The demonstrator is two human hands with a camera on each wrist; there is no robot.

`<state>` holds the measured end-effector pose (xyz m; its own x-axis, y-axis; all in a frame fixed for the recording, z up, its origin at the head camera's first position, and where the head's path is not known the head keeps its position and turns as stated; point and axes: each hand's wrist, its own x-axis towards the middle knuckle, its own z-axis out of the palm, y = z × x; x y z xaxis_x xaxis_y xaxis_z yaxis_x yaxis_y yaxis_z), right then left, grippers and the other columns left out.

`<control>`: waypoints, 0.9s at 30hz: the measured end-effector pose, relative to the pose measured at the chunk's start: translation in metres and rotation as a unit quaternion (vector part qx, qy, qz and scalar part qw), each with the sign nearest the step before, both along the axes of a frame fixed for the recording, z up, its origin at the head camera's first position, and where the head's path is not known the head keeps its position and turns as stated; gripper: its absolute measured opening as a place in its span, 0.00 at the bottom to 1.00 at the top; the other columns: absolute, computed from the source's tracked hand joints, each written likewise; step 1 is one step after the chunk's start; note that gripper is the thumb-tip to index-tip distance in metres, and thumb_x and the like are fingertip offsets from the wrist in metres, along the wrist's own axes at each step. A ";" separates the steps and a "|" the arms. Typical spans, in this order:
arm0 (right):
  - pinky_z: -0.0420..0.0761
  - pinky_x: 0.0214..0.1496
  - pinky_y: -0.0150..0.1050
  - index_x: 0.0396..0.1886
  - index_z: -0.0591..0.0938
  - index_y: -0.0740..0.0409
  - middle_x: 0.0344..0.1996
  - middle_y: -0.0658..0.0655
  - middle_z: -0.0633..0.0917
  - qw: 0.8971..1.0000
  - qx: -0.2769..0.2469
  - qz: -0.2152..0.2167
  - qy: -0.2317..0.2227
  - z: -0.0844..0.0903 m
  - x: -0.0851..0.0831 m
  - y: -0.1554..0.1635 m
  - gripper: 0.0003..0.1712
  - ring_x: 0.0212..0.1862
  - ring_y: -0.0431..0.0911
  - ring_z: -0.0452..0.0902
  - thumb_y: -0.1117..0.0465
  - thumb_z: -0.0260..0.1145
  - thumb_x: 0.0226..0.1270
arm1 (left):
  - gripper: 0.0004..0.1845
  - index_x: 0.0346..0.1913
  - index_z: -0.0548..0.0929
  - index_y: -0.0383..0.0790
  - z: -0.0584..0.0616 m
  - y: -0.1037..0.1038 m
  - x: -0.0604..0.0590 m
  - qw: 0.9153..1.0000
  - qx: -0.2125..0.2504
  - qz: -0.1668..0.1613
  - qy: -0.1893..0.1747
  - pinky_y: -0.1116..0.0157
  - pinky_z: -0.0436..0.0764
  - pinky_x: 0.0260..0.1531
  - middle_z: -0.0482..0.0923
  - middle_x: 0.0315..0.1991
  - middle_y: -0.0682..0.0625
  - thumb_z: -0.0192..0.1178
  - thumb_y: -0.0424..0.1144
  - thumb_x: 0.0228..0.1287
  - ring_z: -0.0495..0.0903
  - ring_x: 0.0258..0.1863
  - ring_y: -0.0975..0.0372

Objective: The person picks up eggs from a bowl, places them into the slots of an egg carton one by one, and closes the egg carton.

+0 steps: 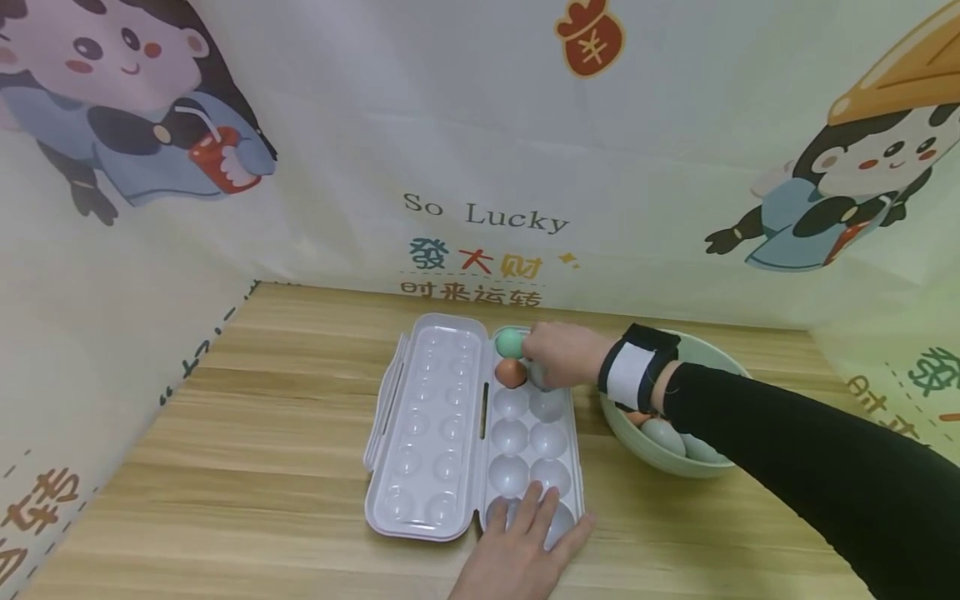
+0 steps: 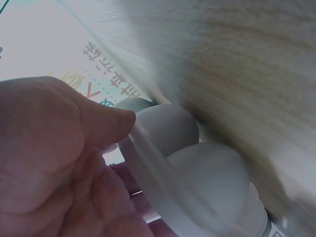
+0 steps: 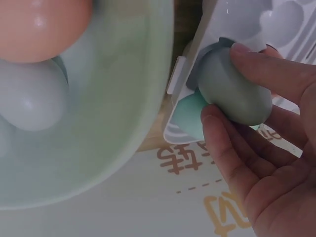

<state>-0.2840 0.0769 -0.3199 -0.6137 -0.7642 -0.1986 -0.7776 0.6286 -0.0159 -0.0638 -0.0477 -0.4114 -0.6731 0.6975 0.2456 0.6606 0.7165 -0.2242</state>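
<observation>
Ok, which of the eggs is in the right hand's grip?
The grey-green egg, beside the brown egg in the carton. It alone is pinched by the right hand; the other visible eggs sit in the carton or the bowl.

Wide room lay over the wood-grain tabletop (image 1: 247,433) left of the open white plastic lid (image 1: 431,433). The middle cups of the white plastic egg tray (image 1: 528,439) could be reached from above; the bare right hand (image 1: 567,354) blocked the far end, the bare left hand (image 1: 522,546) the near one. Rightward, the pale green round bowl (image 1: 660,462) and black-sleeved forearm (image 1: 795,458) obstructed; a printed cream backdrop (image 1: 645,208) closed the rear.
</observation>
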 end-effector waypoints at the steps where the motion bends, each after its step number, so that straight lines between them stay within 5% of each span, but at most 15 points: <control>1: 0.74 0.31 0.39 0.33 0.85 0.60 0.24 0.51 0.79 1.000 0.003 0.000 0.000 -0.001 -0.001 -0.001 0.11 0.27 0.47 0.70 0.73 0.74 0.48 | 0.42 0.71 0.70 0.58 0.000 0.000 0.000 1.000 -0.002 0.000 -0.004 0.54 0.76 0.46 0.73 0.61 0.43 0.47 0.76 0.57 0.71 0.62 0.51; 11: 0.78 0.35 0.40 0.37 0.87 0.60 0.26 0.53 0.83 1.000 0.010 -0.022 -0.010 -0.013 -0.003 -0.003 0.15 0.27 0.46 0.73 0.73 0.76 0.46 | 0.39 0.70 0.71 0.58 -0.002 0.000 0.000 1.000 -0.001 -0.002 0.023 0.54 0.76 0.44 0.75 0.60 0.44 0.47 0.74 0.59 0.72 0.60 0.51; 16: 0.78 0.34 0.39 0.36 0.87 0.61 0.27 0.54 0.84 1.000 0.012 -0.023 -0.005 -0.017 -0.005 -0.001 0.14 0.26 0.45 0.74 0.73 0.77 0.47 | 0.40 0.71 0.69 0.58 0.000 0.000 0.000 1.000 -0.009 -0.003 -0.007 0.53 0.76 0.45 0.74 0.61 0.44 0.45 0.75 0.60 0.71 0.62 0.51; 20: 0.77 0.33 0.38 0.35 0.86 0.61 0.27 0.55 0.84 1.000 0.011 -0.022 -0.007 -0.014 -0.005 -0.001 0.14 0.27 0.45 0.73 0.74 0.77 0.47 | 0.42 0.73 0.66 0.57 0.002 0.000 -0.001 0.999 -0.014 -0.003 -0.031 0.53 0.75 0.46 0.72 0.63 0.43 0.42 0.76 0.61 0.70 0.63 0.50; 27: 0.71 0.27 0.36 0.32 0.83 0.62 0.21 0.51 0.77 0.999 0.008 -0.033 -0.015 -0.002 -0.006 0.002 0.07 0.24 0.45 0.69 0.71 0.71 0.52 | 0.41 0.72 0.67 0.58 0.000 -0.001 -0.001 1.000 -0.010 -0.003 -0.005 0.54 0.75 0.45 0.73 0.61 0.44 0.41 0.75 0.62 0.71 0.62 0.51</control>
